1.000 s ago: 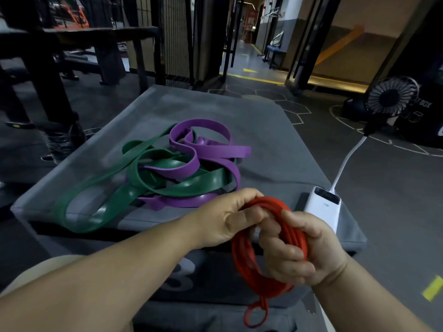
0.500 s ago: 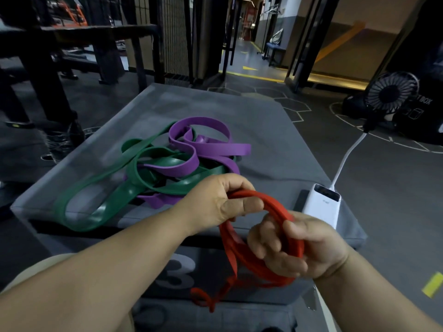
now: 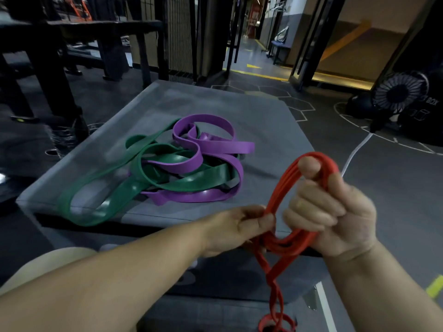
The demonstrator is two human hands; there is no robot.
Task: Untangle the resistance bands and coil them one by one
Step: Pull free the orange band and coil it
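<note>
Right hand: Your right hand [image 3: 328, 212] grips the coiled red resistance band [image 3: 282, 188], with the fingers curled through the ring and the thumb pressed on its top arc.
Left hand: Your left hand [image 3: 237, 226] pinches the strands at the coil's lower left side, fingertips closed on the red rubber.
Red band: It is held in the air over the near right corner of the grey padded box [image 3: 215, 104]. Several turns are gathered into an upright ring, and a loose, twisted tail hangs below both hands to the bottom edge of the view.
Green band: The green resistance band [image 3: 115, 195] lies on the box top, left of centre, in long flat loops, one of which reaches the near left edge.
Purple band: The purple resistance band [image 3: 215, 149] lies on the box top, woven over and under the green one in a single tangle, apart from the red coil.
Background: A black fan [image 3: 399, 92] stands on the dark floor at far right. A white cable [image 3: 354, 154] runs from it toward the box and disappears behind your right hand.
</note>
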